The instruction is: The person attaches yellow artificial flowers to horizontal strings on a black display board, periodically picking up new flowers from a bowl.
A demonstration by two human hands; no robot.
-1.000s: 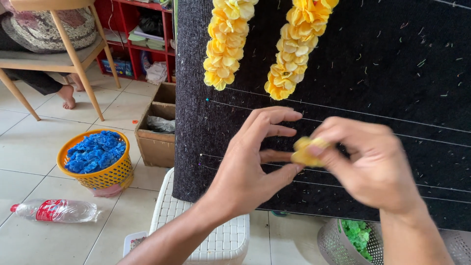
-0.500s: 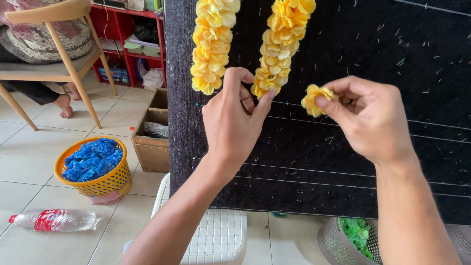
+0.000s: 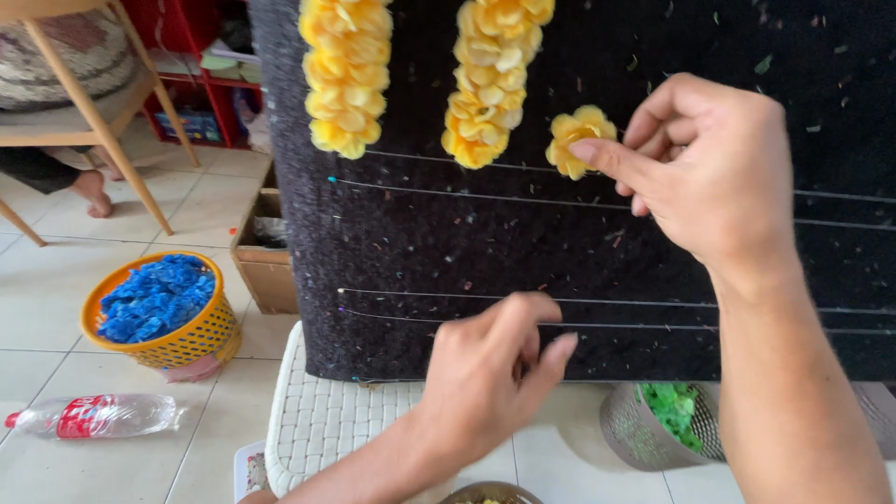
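The left hand (image 3: 485,373) has dropped from the flower strings to the lower middle of the frame — its fingers curl loosely, holding nothing. The right hand (image 3: 709,168), upper right, pinches a yellow flower (image 3: 577,138) against the black board (image 3: 560,243) — just beside two hanging yellow garlands (image 3: 485,79).

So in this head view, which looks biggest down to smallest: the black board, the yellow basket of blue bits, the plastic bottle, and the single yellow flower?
1. Black board, by far.
2. Yellow basket.
3. Plastic bottle; close to the basket, longer but slimmer.
4. Single yellow flower, pinched by the right hand.
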